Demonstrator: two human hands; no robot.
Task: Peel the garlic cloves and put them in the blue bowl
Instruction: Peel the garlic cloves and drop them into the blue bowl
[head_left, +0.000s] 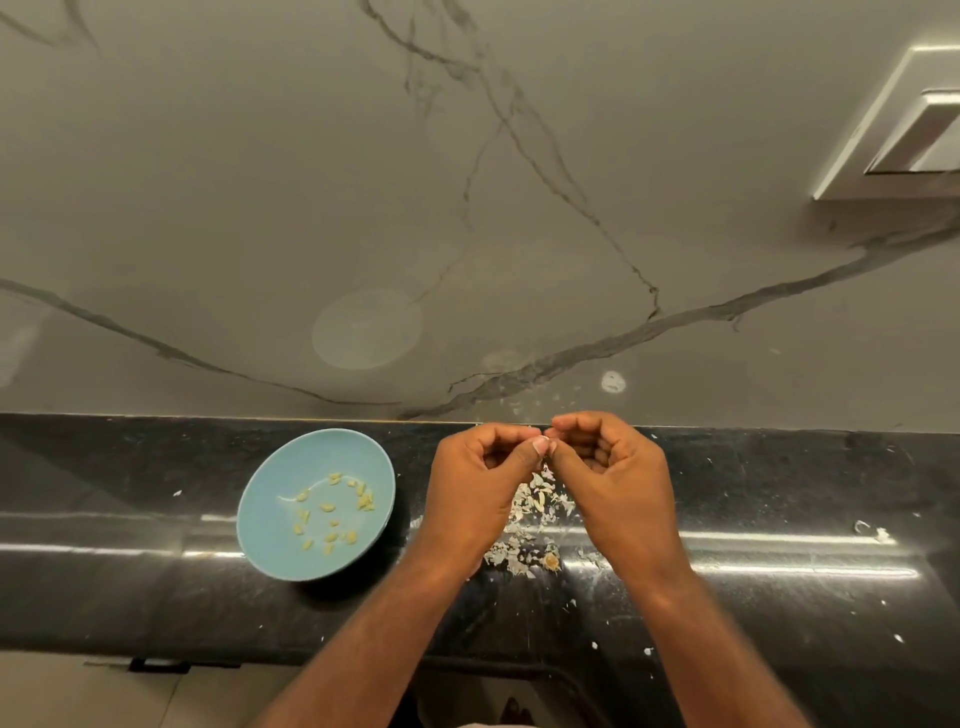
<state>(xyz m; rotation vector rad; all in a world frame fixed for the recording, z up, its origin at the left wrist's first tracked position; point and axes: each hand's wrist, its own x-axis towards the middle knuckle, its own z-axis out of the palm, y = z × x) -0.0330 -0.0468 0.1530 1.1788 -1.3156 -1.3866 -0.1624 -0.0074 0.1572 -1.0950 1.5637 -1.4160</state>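
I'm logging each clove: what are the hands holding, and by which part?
Both the left hand and right hand pinch one small pale garlic clove at their fingertips, one from each side; which part is hidden.

There are two bare hands, the left hand and right hand, one small garlic clove pinched between them, one round light-blue bowl holding roughly fifteen peeled pale-yellow cloves, and one loose heap of papery white skins.
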